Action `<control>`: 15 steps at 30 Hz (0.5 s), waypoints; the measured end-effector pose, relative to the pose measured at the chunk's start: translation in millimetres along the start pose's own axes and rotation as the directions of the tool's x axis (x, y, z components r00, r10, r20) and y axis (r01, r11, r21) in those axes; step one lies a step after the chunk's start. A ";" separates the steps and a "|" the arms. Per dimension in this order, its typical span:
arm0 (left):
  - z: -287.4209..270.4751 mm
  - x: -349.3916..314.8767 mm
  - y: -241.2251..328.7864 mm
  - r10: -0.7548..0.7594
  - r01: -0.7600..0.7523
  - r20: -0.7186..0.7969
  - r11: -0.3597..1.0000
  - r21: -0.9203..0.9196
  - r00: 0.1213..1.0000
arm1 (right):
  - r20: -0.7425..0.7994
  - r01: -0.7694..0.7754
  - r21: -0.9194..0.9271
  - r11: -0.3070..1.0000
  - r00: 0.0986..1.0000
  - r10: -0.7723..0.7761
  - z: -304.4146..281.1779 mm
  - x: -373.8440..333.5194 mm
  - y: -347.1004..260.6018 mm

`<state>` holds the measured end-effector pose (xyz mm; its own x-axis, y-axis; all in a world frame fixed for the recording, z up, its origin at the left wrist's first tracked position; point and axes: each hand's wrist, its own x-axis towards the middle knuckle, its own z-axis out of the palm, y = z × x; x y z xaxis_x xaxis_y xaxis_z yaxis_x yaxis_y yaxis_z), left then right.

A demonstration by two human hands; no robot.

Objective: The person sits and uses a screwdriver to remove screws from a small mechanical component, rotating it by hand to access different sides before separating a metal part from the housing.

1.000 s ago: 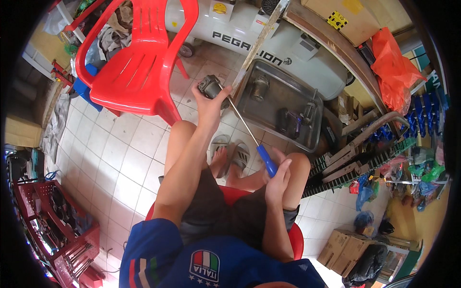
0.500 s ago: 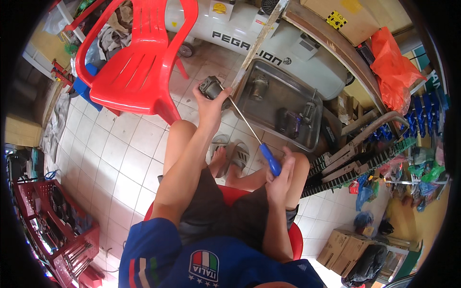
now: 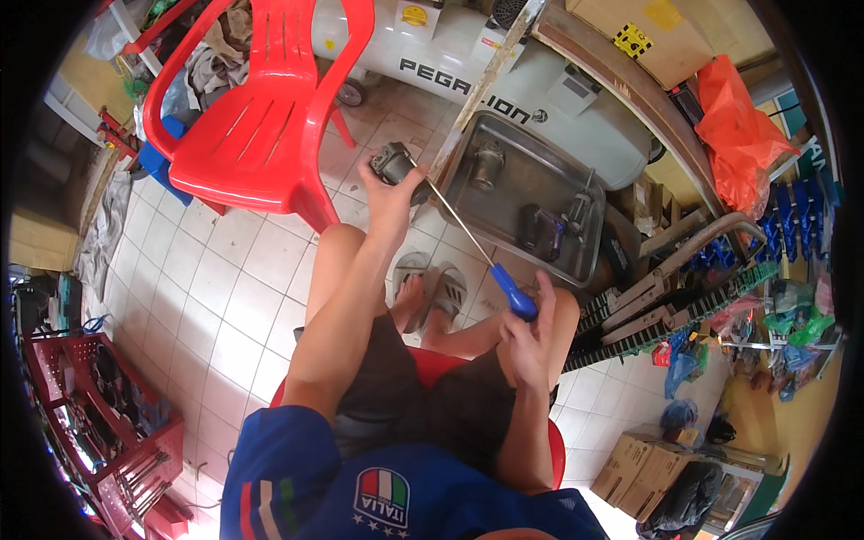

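My left hand point(image 3: 389, 200) is wrapped round a grey metal cylinder point(image 3: 393, 164) that looks like a small motor, held up in front of my knees. A long screwdriver point(image 3: 513, 291) with a blue handle slants from the cylinder down to the right. Its shaft tip meets the cylinder beside my left thumb; the exact contact point is too small to make out. At the butt of the handle, my right hand point(image 3: 529, 340) grips with thumb and fingers, one finger stretched upward along the side.
A metal tray point(image 3: 517, 216) to the right holds a similar cylinder point(image 3: 487, 166) and several dark parts. A red plastic chair point(image 3: 243, 162) stands ahead on the left, before a large white tank point(image 3: 432, 63). A red tool rack point(image 3: 148, 459) is at lower left, cardboard boxes point(image 3: 641, 472) at lower right.
My right hand has shifted slightly on the screwdriver handle, which has swung a little to the right and up. The cylinder has turned slightly in my left hand.
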<state>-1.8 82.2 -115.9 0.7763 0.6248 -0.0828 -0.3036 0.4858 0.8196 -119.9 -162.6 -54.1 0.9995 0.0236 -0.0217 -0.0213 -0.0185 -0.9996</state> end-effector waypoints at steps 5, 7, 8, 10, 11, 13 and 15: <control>0.3 -1.4 -1.6 0.017 -0.017 -0.011 1.000 0.003 1.000 | -0.028 -0.194 0.004 0.981 0.981 0.194 -2.1 3.8 -5.2; 1.8 0.5 -1.1 0.012 -0.012 -0.007 1.000 -0.005 1.000 | -0.029 -0.306 0.120 0.945 0.950 0.311 -4.8 7.9 -3.9; 1.0 0.0 -1.3 -0.005 0.005 -0.010 1.000 -0.010 1.000 | -0.046 -0.267 0.185 0.946 0.959 0.280 -2.4 7.6 -3.6; -1.7 -0.5 -2.5 -0.021 0.021 -0.014 1.000 -0.001 1.000 | -0.065 -0.121 0.188 0.975 0.989 0.135 0.8 5.5 1.0; -2.9 0.7 -2.9 -0.018 0.019 -0.012 1.000 0.012 1.000 | -0.056 -0.007 0.127 0.992 0.998 0.015 1.8 5.2 6.4; -2.6 1.5 -0.4 -0.001 0.001 -0.013 1.000 0.019 1.000 | -0.048 0.074 -0.053 0.996 0.996 -0.076 7.9 6.9 -1.5; 1.0 -2.4 -0.6 0.009 -0.009 -0.009 1.000 0.004 1.000 | -0.071 -0.020 -0.192 0.981 0.997 0.007 7.4 5.1 -14.3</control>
<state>-2.9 79.8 -115.7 0.7683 0.6350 -0.0805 -0.3087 0.4777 0.8225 -114.7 -154.8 -40.0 0.9985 -0.0479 -0.0272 -0.0367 -0.2106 -0.9769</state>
